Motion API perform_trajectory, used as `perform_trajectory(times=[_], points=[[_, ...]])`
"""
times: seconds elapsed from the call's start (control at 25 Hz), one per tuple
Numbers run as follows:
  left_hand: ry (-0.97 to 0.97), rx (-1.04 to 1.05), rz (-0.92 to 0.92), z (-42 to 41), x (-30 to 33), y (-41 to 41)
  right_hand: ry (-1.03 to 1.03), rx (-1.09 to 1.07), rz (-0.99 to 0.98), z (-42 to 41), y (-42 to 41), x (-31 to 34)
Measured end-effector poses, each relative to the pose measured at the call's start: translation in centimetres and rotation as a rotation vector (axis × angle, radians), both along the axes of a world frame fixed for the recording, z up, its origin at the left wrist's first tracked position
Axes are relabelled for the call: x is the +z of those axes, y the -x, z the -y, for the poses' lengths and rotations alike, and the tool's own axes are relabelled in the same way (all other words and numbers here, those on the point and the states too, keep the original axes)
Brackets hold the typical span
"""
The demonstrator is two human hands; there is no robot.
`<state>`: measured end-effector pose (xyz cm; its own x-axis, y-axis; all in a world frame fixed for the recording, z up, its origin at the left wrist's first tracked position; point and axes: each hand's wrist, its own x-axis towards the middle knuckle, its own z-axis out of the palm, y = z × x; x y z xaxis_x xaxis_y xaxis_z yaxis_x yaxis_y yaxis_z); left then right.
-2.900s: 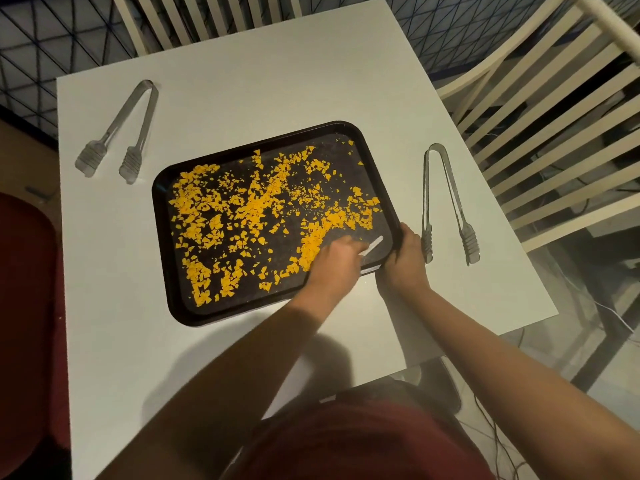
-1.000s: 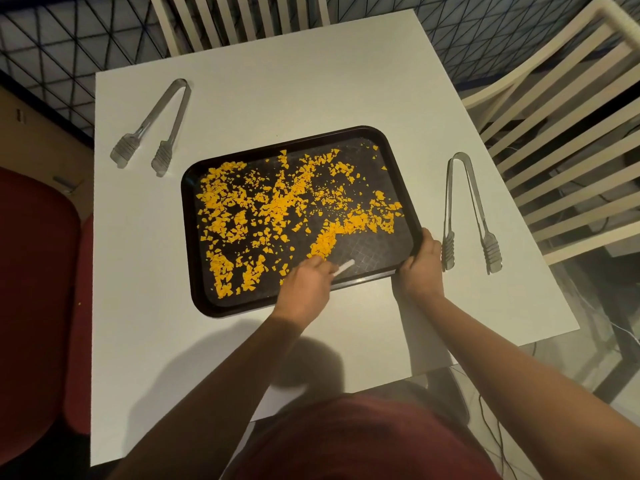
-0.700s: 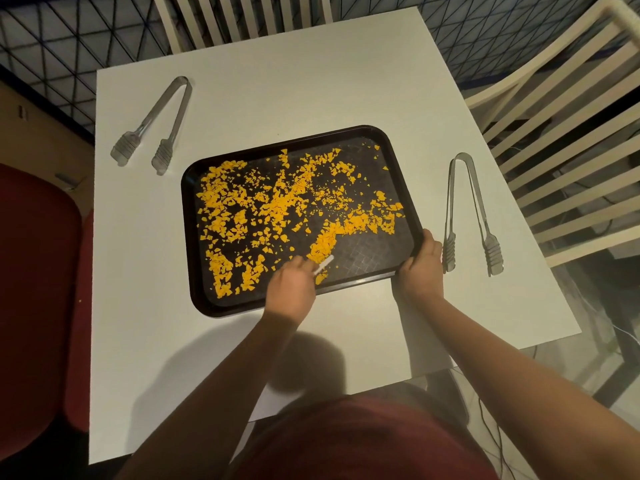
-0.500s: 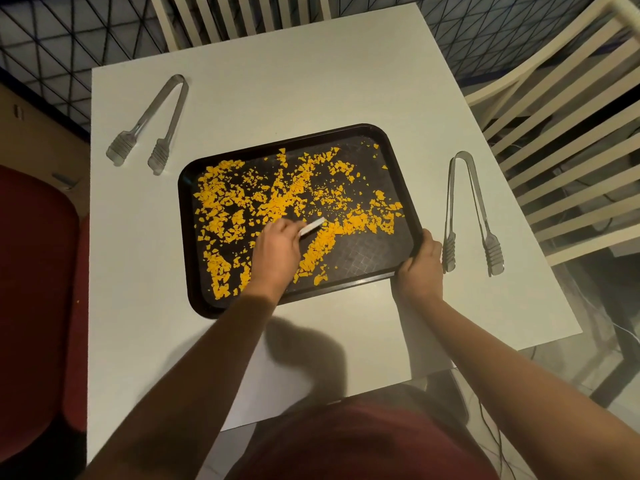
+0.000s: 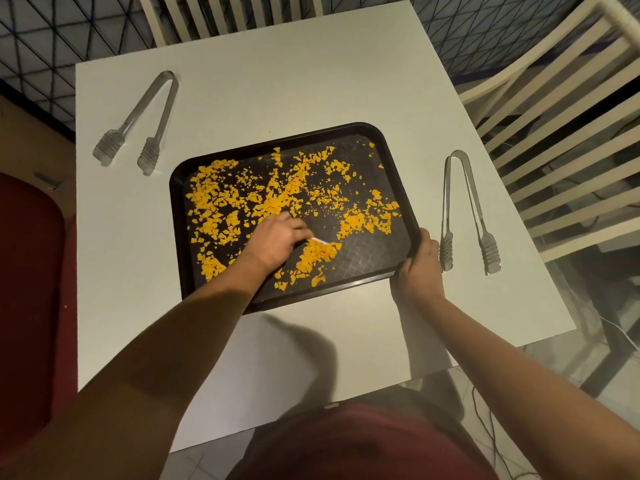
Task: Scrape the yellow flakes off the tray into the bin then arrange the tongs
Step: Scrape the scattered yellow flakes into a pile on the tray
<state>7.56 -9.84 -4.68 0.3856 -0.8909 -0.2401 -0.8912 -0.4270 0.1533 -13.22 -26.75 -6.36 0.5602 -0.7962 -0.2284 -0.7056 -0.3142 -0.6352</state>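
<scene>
Table (image 5: 277, 64): a white square top stood in dim light, its surface plain and matt; the person's arms cast a dark shadow on the near part.
Tray (image 5: 398, 157): a dark rectangular tray with rounded corners lay near the middle of the table, turned slightly askew, its textured floor showing bare at the near right.
Yellow flakes (image 5: 221, 202): spread over most of the tray floor, thickest at the left and centre, with a small heap just near of the scraper.
Left hand (image 5: 277, 240): it was closed around a small white scraper (image 5: 319, 240), held low over the tray's centre with the blade end pointing right at the heap.
Right hand (image 5: 420, 261): it was curled shut on the tray's near right corner, thumb over the rim.
Left tongs (image 5: 138, 119): a grey pair lay on the far left of the table, well apart from the tray, tips towards the near side and spread apart.
Right tongs (image 5: 465, 209): a second grey pair lay just right of the tray, tips near and apart, close beside the right hand.
Chairs (image 5: 554, 116): pale slatted chairs stood at the far side and at the right of the table.
Red seat (image 5: 27, 289): a dark red padded seat was at the left edge.
Floor (image 5: 52, 36): dark, with a pattern of thin crossing lines at the far side; cables lay on it at the near right.
Bin: none was in sight.
</scene>
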Motion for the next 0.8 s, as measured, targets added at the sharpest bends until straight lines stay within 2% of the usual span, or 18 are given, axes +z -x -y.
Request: perform_trajectory(times=[0.12, 0.24, 0.32, 0.56, 0.68, 0.8], points=[[-0.078, -0.086, 0.016, -3.4, 0.7, 0.4, 0.005, -0.008, 0.003, -0.1, -0.1, 0.1], [0.072, -0.032, 0.070, -4.2, 2.1, 1.0, 0.007, -0.015, -0.007, -0.3, -0.2, 0.2], [0.180, 0.059, 0.075, -2.3, 2.7, 3.1, 0.012, -0.019, -0.014, -0.3, -0.2, 0.2], [0.076, 0.407, -0.216, 4.4, 1.4, 10.5, 0.019, -0.017, -0.011, -0.3, -0.2, 0.3], [0.058, 0.500, -0.239, 4.4, 0.6, 10.7, 0.032, -0.014, -0.017, -0.4, -0.2, 0.2], [0.074, 0.602, -0.184, 2.6, 0.2, 9.7, 0.037, -0.015, -0.018, -0.4, -0.1, 0.2]])
